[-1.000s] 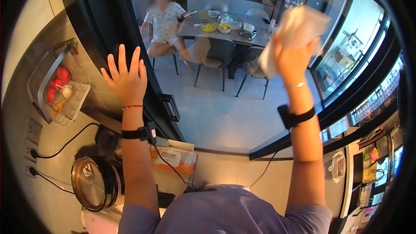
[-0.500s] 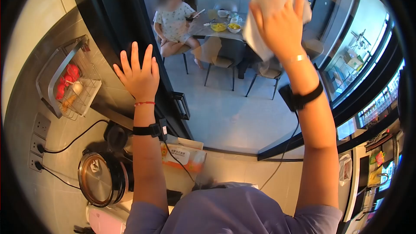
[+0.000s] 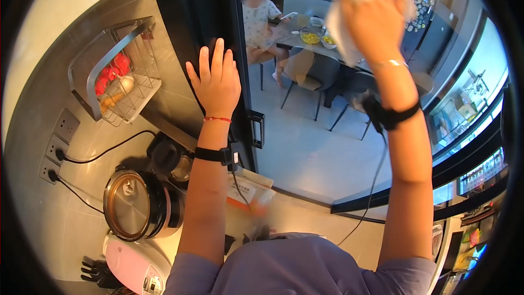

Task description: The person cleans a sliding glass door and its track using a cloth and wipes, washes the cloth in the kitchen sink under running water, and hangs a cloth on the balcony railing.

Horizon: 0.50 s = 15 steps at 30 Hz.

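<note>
My left hand lies flat with fingers spread against the black door frame, above and left of the black handle. Nothing is in it. My right hand is raised high at the upper right, pressing a white cloth against the glass panel. The cloth is blurred and shows above and left of the fingers. Both wrists carry black straps with small devices.
Behind the glass a person sits beside a dining table with bowls and chairs. At left are a wire basket, wall sockets, a round cooker and a pink appliance.
The view has turned left, so the door frame and basket sit further right. My right hand and the cloth have moved up across the glass. My left hand stays on the frame.
</note>
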Motion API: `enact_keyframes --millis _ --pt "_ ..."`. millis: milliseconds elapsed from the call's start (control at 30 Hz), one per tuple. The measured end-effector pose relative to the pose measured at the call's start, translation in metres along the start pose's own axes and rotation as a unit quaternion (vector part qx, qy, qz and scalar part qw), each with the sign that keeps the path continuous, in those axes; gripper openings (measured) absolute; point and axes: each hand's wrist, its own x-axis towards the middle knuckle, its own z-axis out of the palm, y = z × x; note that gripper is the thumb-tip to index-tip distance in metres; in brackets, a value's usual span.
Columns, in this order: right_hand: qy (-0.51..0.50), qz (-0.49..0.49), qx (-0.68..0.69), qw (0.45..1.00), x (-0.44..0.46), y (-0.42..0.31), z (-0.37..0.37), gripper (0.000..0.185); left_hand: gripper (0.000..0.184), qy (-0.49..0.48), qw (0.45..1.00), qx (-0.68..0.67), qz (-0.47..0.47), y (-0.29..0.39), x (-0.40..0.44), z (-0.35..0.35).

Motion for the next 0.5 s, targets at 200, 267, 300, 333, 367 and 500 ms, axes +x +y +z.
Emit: enact_keyframes --millis 200,267,300,333,367,500 --pt "0.109 -0.325 0.019 0.939 -0.062 -0.096 0.109 0.049 0.035 -0.034 0.999 0.003 0.018 -0.005 -0.005 0.000" --pt "0.114 -0.320 0.079 0.937 -0.082 -0.077 0.113 0.051 0.036 -0.063 0.998 0.008 0.001 -0.003 -0.001 -0.003" --pt "0.122 -0.313 0.140 0.931 -0.084 -0.070 0.116 0.054 0.036 -0.061 0.998 0.009 0.002 -0.004 0.000 -0.001" --pt "0.161 -0.285 0.053 0.943 -0.068 -0.065 0.108 0.043 0.035 -0.050 0.999 0.009 -0.001 -0.003 -0.001 0.001" --pt "0.224 -0.259 0.091 0.935 -0.043 -0.063 0.086 0.041 0.035 -0.041 0.999 0.009 -0.002 -0.002 -0.004 0.001" --pt "0.260 -0.207 0.155 0.931 -0.020 -0.099 0.083 0.047 0.028 -0.021 0.999 0.024 0.005 -0.004 -0.003 0.002"
